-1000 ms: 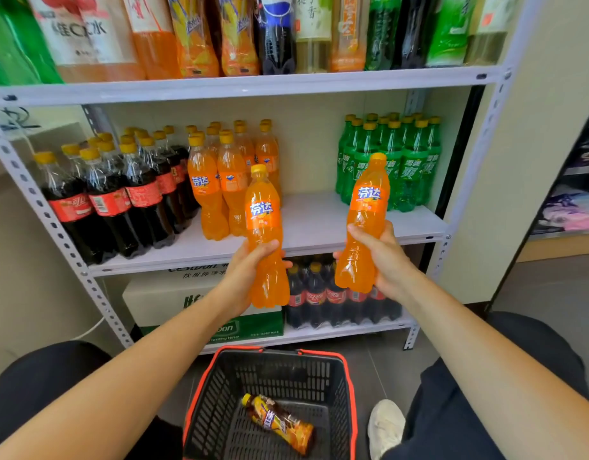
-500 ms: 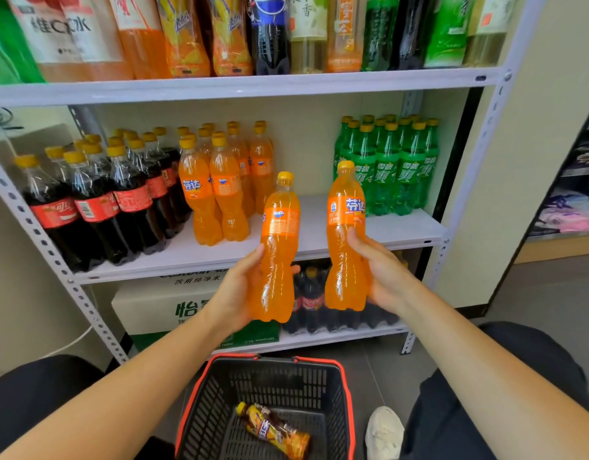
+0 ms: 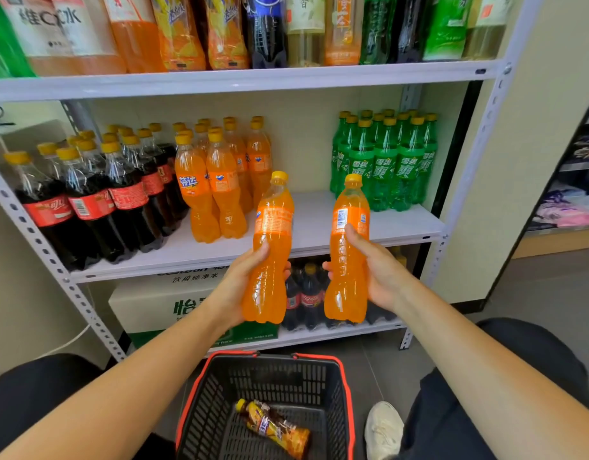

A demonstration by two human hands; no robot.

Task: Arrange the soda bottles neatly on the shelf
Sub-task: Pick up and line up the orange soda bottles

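My left hand grips an orange soda bottle by its lower half, tilted slightly right, in front of the middle shelf. In my right hand is a second orange soda bottle, held upright with its barcode facing me. Both bottles hover before the shelf's front edge, level with a bare gap between a group of orange soda bottles and a cluster of green soda bottles. Cola bottles fill the shelf's left end.
A black basket with red rim sits on the floor between my knees, holding one small orange-labelled bottle. The lower shelf carries a carton and dark cola bottles. Large bottles line the top shelf.
Both bottles have been turned in my hands so their back labels face me. They have come closer together and a little lower in front of the shelf gap.
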